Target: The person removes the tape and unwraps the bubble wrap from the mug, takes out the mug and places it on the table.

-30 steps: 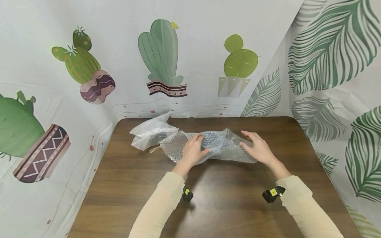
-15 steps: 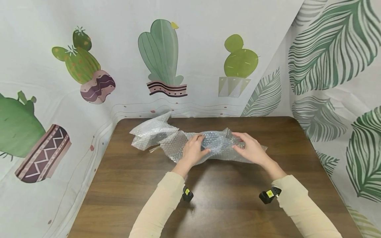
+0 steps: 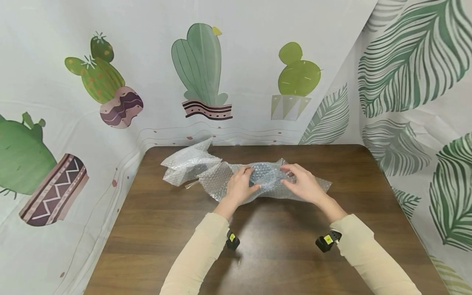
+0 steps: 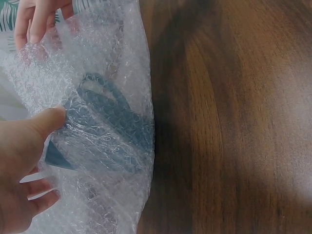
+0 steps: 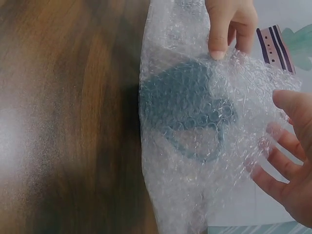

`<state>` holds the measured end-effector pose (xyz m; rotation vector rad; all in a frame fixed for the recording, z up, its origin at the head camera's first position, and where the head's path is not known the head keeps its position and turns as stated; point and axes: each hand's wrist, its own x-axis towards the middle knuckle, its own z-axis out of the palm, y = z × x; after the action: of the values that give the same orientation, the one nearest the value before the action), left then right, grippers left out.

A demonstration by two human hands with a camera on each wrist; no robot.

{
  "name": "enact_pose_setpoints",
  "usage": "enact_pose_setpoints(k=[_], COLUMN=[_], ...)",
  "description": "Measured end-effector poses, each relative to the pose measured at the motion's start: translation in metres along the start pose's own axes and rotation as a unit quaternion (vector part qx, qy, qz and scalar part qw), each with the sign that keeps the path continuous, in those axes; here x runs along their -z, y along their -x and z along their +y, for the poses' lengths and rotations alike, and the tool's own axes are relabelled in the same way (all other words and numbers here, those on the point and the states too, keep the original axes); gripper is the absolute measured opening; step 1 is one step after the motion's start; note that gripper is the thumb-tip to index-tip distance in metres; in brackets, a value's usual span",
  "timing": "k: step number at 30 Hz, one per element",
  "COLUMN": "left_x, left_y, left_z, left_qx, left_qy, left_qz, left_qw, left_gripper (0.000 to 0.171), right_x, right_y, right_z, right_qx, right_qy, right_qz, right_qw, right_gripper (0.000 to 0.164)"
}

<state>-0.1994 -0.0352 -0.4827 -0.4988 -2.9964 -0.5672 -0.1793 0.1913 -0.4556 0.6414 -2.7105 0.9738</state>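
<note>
A blue mug [image 5: 178, 92] with a loop handle lies inside clear bubble wrap [image 3: 215, 182], toward the table's far side. In the left wrist view the mug [image 4: 105, 129] shows through the bubbles with its handle up. My left hand [image 3: 239, 186] grips the wrapped mug from the left, thumb on the near side. At the wrap's right part is my right hand [image 3: 306, 183], its fingers spread and relaxed. The right wrist view has its fingers behind the film and its thumb in front, with a gap between them.
More crumpled bubble wrap [image 3: 188, 164] trails off to the left, its tip rising at the back edge of the wooden table [image 3: 273, 254]. Behind the table hangs a white cloth [image 3: 250, 61] printed with cacti and leaves.
My right hand has moved left along the wrap, closer to the mug, and the wrap's right end now shows beyond it. The left hand has stayed in place on the mug.
</note>
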Motion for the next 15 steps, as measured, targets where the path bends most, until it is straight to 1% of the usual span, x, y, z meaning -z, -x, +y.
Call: enact_pose_setpoints(k=[8,15], left_x=[0.0004,0.0001], left_y=[0.0005,0.0006], left_z=[-0.0001,-0.0005], left_qx=[-0.001,-0.003], left_qy=[0.006,0.000], left_qz=[0.003,0.008], left_qw=[1.0000,1.0000], left_gripper=[0.066,0.066], right_x=[-0.0041,-0.0066], right_y=[-0.0049,-0.0083], right_z=[-0.0018,-0.0025], right_qx=[0.021,0.016], right_qy=[0.017,0.021], right_qz=[0.034,0.032], right_qw=[0.999,0.999], right_gripper=[0.027,0.024])
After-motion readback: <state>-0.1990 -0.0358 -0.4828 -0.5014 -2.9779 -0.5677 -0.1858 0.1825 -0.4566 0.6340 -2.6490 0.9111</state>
